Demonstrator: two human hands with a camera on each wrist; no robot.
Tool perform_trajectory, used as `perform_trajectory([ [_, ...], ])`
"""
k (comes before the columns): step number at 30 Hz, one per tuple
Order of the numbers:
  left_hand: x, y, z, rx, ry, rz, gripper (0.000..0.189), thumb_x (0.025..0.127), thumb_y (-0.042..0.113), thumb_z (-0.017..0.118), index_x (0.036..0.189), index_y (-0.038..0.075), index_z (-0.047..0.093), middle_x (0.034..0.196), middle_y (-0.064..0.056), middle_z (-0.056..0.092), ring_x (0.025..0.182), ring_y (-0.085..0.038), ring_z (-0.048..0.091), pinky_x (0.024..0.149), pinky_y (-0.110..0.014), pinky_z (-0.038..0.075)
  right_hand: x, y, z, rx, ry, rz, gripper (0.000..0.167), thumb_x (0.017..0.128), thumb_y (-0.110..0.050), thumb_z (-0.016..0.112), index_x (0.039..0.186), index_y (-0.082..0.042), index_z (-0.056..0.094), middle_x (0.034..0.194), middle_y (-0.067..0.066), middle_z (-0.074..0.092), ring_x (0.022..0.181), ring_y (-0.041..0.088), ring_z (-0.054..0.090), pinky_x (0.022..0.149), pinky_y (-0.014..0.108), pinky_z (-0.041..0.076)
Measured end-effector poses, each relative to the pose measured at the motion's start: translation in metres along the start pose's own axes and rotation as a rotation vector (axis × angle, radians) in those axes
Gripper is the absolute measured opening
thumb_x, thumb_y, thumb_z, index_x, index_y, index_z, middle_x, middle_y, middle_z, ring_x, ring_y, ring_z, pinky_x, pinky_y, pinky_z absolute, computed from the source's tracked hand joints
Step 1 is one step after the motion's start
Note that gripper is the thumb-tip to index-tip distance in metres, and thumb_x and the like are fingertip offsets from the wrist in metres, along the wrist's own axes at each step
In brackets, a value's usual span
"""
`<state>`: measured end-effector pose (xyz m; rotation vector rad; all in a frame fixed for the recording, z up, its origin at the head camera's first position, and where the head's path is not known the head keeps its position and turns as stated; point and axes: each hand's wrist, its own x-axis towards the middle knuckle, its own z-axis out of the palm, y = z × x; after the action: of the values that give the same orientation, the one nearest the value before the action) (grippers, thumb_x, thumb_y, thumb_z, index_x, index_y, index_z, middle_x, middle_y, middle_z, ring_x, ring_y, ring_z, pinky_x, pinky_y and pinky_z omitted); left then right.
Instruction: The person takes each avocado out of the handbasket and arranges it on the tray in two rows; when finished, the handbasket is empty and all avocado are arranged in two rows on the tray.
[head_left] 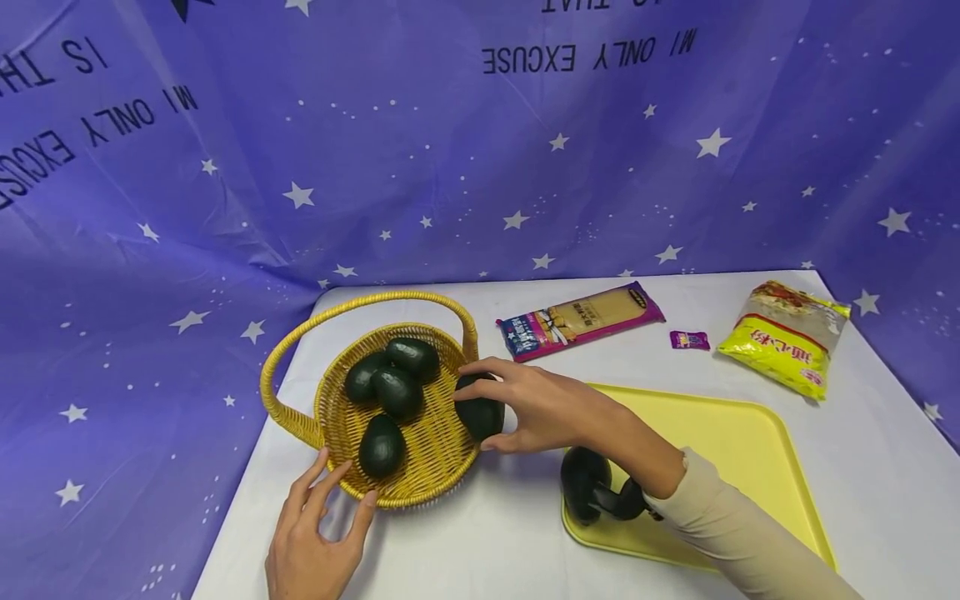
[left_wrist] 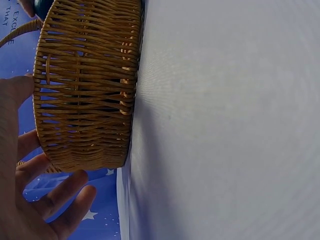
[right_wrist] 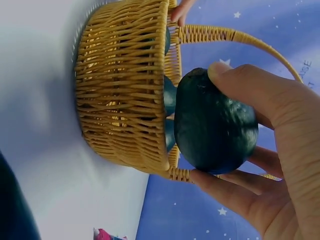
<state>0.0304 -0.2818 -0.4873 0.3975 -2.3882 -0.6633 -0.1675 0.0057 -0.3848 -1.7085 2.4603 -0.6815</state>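
Note:
A yellow wicker basket (head_left: 437, 492) with a tall handle stands on the left of the table, with several dark green avocados (head_left: 382, 447) in it. My right hand (head_left: 536, 407) grips another avocado (right_wrist: 215, 125) between thumb and fingers, at the basket's right rim in the head view. The right wrist view shows it just above that rim. At the basket's near left side is my left hand (head_left: 315, 533), its fingers spread. In the left wrist view its thumb and some fingertips touch the rim, holding nothing free of the table.
Right of the basket lies a yellow tray (head_left: 720, 417); a dark rounded shape (head_left: 585, 483) shows over its left edge, beside black wrist gear. Farther back are a purple-edged noodle packet (head_left: 581, 321), a small purple wrapped piece (head_left: 689, 340) and a yellow bag (head_left: 787, 337).

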Motion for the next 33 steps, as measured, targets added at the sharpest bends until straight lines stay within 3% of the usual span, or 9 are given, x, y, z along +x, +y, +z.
perform_trajectory([
  [7,-0.003,0.001,0.001,0.022,-0.006,-0.034,0.054,0.078,0.032,0.099,0.128,0.027,0.08,0.153,0.01,0.062,0.109,-0.018,0.072,0.084,-0.005,0.045,-0.008,0.005,-0.004,0.036,0.018,0.024,0.069,0.087,-0.036,0.093,0.149,-0.026,0.064,0.161,0.007,0.051,0.137,0.027,0.062,0.107,0.044,0.058],
  [16,0.001,-0.001,0.0,-0.025,0.017,0.022,0.056,0.076,0.026,0.1,0.128,0.021,0.081,0.153,0.007,0.063,0.115,-0.023,0.071,0.085,0.001,0.041,-0.016,0.012,-0.006,0.055,0.06,0.022,0.068,0.087,-0.034,0.093,0.148,-0.023,0.065,0.159,0.009,0.053,0.136,0.026,0.062,0.107,0.044,0.058],
  [33,-0.001,-0.004,0.003,-0.019,0.021,0.018,0.056,0.076,0.028,0.1,0.128,0.024,0.08,0.153,0.009,0.062,0.116,-0.019,0.07,0.087,0.001,0.041,-0.041,0.03,-0.006,0.041,0.098,0.12,0.067,0.085,-0.034,0.094,0.145,-0.022,0.067,0.159,0.008,0.053,0.133,0.027,0.065,0.104,0.045,0.06],
])
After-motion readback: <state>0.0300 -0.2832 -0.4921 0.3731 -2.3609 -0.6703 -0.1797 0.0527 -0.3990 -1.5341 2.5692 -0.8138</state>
